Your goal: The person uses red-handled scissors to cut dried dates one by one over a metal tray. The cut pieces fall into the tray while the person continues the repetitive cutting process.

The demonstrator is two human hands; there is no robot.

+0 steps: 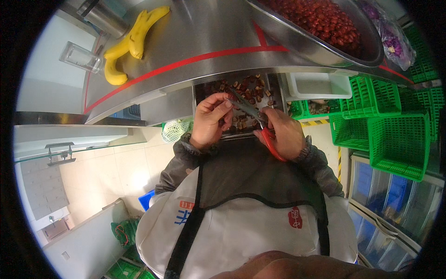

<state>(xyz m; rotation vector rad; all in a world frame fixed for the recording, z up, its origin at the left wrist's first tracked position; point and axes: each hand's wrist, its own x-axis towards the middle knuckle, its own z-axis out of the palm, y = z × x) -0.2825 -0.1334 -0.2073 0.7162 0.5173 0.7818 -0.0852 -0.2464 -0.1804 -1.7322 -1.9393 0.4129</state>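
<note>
My right hand (286, 134) grips a pair of scissors (249, 108) by its red handles, and the blades point up and left towards my left hand (213, 120). Between the thumb and fingers of that left hand is a dark red dried date (231, 95), close to the blade tips; whether the blades touch it I cannot tell. Below both hands sits a metal tray (240, 136) in a drawer-like space under the counter edge. Cut pieces of dried date (257, 91) lie scattered in it, partly hidden by my hands and the scissors.
On the steel counter (195, 31) stands a large metal basin (331, 52) full of red dates (324, 24). Bananas (139, 33), a clear glass (82, 57) and bagged purple vegetables (393, 45) are also there. A white bin (320, 85) and green crates (399, 139) stand to the right.
</note>
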